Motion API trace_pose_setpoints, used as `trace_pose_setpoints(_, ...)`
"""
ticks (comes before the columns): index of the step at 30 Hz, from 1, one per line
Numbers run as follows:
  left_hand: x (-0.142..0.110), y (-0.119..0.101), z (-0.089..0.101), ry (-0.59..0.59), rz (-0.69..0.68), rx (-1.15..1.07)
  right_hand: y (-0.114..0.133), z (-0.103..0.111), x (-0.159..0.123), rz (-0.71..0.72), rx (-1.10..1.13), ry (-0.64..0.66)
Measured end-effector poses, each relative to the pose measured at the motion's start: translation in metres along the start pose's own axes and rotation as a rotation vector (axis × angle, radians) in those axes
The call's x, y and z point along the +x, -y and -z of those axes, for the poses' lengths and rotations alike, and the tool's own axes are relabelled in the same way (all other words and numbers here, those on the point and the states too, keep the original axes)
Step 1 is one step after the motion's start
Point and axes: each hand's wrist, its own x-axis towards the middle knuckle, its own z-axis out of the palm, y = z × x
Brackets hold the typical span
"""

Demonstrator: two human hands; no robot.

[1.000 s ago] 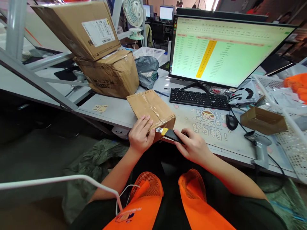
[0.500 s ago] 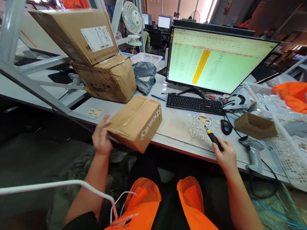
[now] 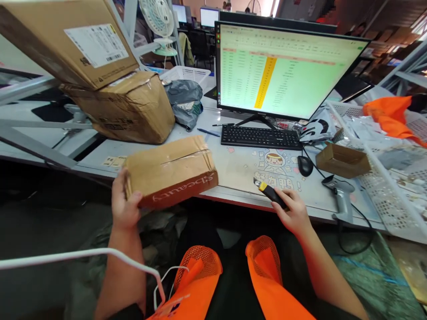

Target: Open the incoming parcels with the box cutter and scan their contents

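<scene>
Place was a parcel-handling office. Stacked cartons sat at 10 o'clock, top one wearing a barcoded label; monitor at 1 showed a spreadsheet; handheld scanner near 4. Probably more office screens stood at 12, small and blurred.

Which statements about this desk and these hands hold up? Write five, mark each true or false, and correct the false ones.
1. The right hand holds a utility knife. True.
2. The left hand rests on the computer mouse. False: the left hand grips the carton at its left end.
3. The keyboard lies in front of the lit monitor. True.
4. The scanner is left of the keyboard. False: the scanner is to its right.
5. The upper box bears a white label. True.
</scene>
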Motion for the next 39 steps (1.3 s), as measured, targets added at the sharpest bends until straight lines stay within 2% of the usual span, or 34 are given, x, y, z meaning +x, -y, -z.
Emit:
trace_pose_setpoints(2,0.027,0.009,-0.017,-0.055,0.036,-0.208,0.012,0.000,0.005,0.050,0.048,0.029)
trace_pose_setpoints(3,0.043,0.012,-0.029,-0.079,0.048,-0.240,0.018,-0.001,0.009,0.080,0.072,0.046)
trace_pose_setpoints(6,0.091,0.016,-0.070,-0.133,0.028,-0.127,0.039,-0.006,0.026,0.182,0.135,0.100)
trace_pose_setpoints(9,0.111,0.006,-0.103,-0.223,-0.003,-0.005,0.055,-0.015,0.048,0.235,0.146,0.152)
trace_pose_setpoints(11,0.097,-0.014,-0.114,-0.260,-0.154,0.079,0.059,-0.022,0.062,0.236,0.117,0.172)
trace_pose_setpoints(12,0.084,-0.026,-0.116,-0.221,-0.274,0.106,0.060,-0.025,0.068,0.234,0.101,0.178)
trace_pose_setpoints(15,0.035,-0.064,-0.116,0.089,-0.629,0.157,0.055,-0.030,0.083,0.240,0.057,0.186)
trace_pose_setpoints(17,0.010,-0.080,-0.118,0.170,-0.707,0.244,0.050,-0.031,0.088,0.250,0.030,0.184)
trace_pose_setpoints(19,-0.002,-0.087,-0.122,0.118,-0.681,0.326,0.046,-0.032,0.091,0.257,0.010,0.175)
trace_pose_setpoints(22,-0.003,-0.084,-0.132,0.065,-0.625,0.351,0.047,-0.038,0.094,0.255,-0.007,0.160)
trace_pose_setpoints(26,-0.001,-0.080,-0.138,0.017,-0.673,0.277,0.040,-0.048,0.102,0.283,-0.024,0.131)
trace_pose_setpoints(28,-0.002,-0.080,-0.137,-0.012,-0.708,0.262,0.023,-0.048,0.109,0.256,-0.037,0.111)
trace_pose_setpoints(32,-0.001,-0.079,-0.134,-0.035,-0.703,0.259,-0.027,-0.038,0.113,0.013,-0.098,-0.047)
trace_pose_setpoints(34,0.000,-0.078,-0.136,-0.041,-0.683,0.218,-0.041,-0.033,0.107,-0.056,-0.057,-0.081)
trace_pose_setpoints(36,-0.003,-0.079,-0.143,-0.058,-0.648,0.195,-0.041,-0.028,0.097,-0.064,0.034,-0.070)
trace_pose_setpoints(39,-0.022,-0.093,-0.161,-0.057,-0.572,0.197,-0.017,-0.020,0.087,-0.052,0.150,-0.062)
